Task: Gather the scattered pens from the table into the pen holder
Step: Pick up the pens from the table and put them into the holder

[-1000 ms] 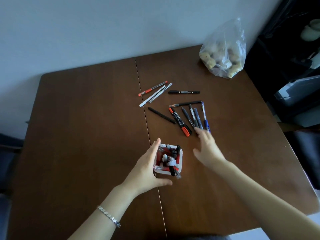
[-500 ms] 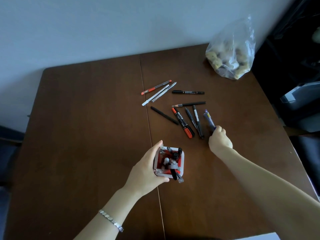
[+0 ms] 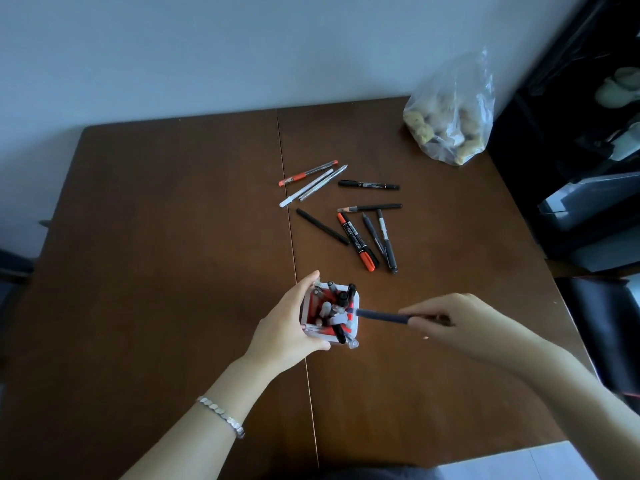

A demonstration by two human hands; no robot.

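Observation:
A square white pen holder (image 3: 354,303) with a red inside stands near the table's front middle, with several pens sticking out of it. My left hand (image 3: 285,329) grips its left side. My right hand (image 3: 457,322) pinches a dark blue pen (image 3: 382,315), held nearly level with its tip at the holder's right rim. Several pens still lie scattered beyond the holder: an orange-capped black marker (image 3: 356,241), black pens (image 3: 386,239) beside it, a black stick (image 3: 322,226), a black marker (image 3: 369,185), and a red and two silver pens (image 3: 311,180) farther back.
The brown wooden table (image 3: 156,254) has a seam down its middle. A clear plastic bag (image 3: 450,119) of yellowish lumps sits at the back right corner. Dark furniture and a black chair (image 3: 602,323) stand off the right edge. A wall runs behind.
My right hand picked the blue pen off the table and carried it back left to the holder's rim. My left hand has closed more firmly around the holder.

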